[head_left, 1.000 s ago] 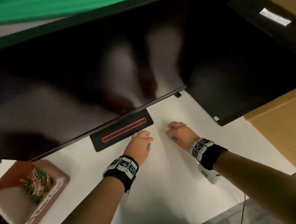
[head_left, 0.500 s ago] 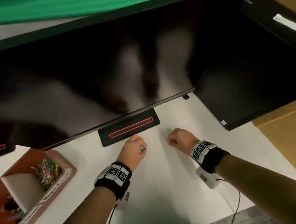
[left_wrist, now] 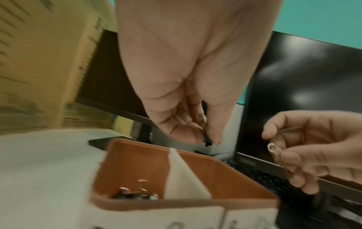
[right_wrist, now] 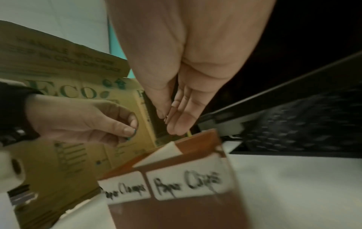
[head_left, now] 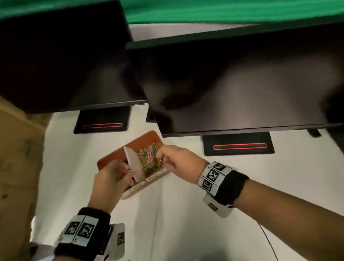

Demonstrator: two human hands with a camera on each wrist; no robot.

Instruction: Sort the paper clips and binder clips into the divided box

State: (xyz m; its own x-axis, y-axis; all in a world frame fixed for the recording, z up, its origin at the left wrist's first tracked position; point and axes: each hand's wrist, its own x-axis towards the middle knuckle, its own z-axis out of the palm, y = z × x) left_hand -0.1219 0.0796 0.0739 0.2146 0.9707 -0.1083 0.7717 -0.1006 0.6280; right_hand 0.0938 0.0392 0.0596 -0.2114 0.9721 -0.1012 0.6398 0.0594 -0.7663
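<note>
Dropping: you're over the divided box (head_left: 114,154), white divider (head_left: 135,165) as landmark.
Left hand (head_left: 108,181): pinching a small dark binder clip (left_wrist: 206,139), left of divider.
Right hand (head_left: 180,161): pinching a paper clip (left_wrist: 274,152), right of divider.
Next: probably just let go, each on its own side.

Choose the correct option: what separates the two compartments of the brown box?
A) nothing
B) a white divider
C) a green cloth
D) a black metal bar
B: a white divider stands inside the brown box, with colourful paper clips heaped on its right side.
</note>
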